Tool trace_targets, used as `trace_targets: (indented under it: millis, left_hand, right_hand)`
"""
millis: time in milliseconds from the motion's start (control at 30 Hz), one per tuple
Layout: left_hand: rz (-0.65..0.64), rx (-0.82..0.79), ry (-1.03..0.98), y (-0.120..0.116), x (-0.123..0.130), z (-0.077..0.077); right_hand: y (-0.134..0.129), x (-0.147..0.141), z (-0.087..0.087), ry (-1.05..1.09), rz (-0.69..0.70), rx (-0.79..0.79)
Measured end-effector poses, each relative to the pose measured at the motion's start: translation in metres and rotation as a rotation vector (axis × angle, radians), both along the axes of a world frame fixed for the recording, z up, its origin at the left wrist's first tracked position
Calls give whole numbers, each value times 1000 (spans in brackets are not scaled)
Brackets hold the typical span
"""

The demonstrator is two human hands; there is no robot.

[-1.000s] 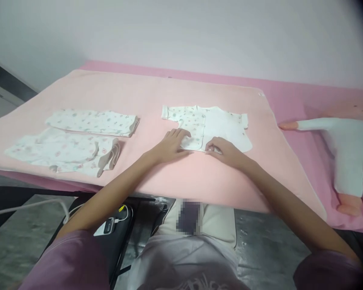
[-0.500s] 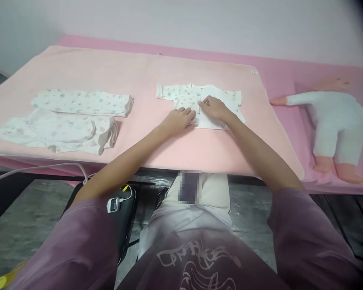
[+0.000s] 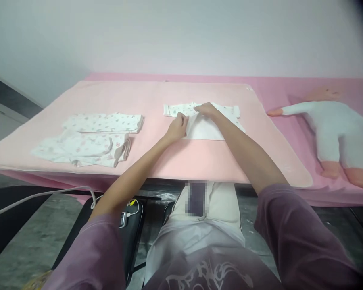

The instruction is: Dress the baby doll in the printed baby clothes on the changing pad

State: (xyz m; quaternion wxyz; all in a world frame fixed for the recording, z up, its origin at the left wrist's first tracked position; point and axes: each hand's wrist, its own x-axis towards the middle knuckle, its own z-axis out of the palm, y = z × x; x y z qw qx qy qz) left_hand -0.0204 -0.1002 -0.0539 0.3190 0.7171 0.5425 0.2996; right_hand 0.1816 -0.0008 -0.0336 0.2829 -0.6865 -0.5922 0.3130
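A small white baby shirt (image 3: 204,131) with a printed pattern lies spread on the pale pink mat (image 3: 139,96), its short sleeves out to both sides. My left hand (image 3: 179,125) pinches the shirt's front flap near its lower left part, fingers closed. Close by and slightly higher, my right hand (image 3: 206,109) grips the same flap with its fingertips. Between the two hands the flap is raised off the layer below, showing plain white cloth. The fingertips of both hands are partly hidden.
Two folded printed baby garments, an upper one (image 3: 104,123) and a lower one (image 3: 78,147), lie on the mat to the left. A doll in white (image 3: 332,121) lies at the right on the darker pink cover. A black stool (image 3: 130,233) with a small white cabled device stands below.
Both hands have closed on the shirt's front flap and lifted it, uncovering plain white cloth underneath. The camera view has tilted upward, so the table appears lower.
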Motion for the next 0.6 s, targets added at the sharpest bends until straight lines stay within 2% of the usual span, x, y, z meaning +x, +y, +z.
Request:
trace_targets:
  millis: [67,133,200,267,333,433,500,533,600]
  left_hand:
    - [100,-48,-61,9,-21,2]
    - [215,-8,-47,19,-47,3]
    - [316,76,57,25,-74,2]
    - [373,179,206,23,-96,0]
    - [337,288,325,12,-106,-4]
    - [98,307,431,-9,-102,-12]
    - [-32,205,494,-21,-94,-16]
    - [-54,173,514,-25,-91,-17]
    - [-46,214,517,-32,-87,-16]
  right_hand:
    - [7,-13,2,79,43,51]
    - [15,-30,-1,182,133,140]
    - [19,-47,-9,205,253,260]
    - [19,-58,-23,83,351,354]
    - [18,-64,-40,-87,436,386]
    - [14,-67,-54,-256,565,352]
    - [1,-69,-48,-285,599,371]
    - [-12,-69,-40,-273,592,408]
    - [-58,-64,-18,-213,553,497]
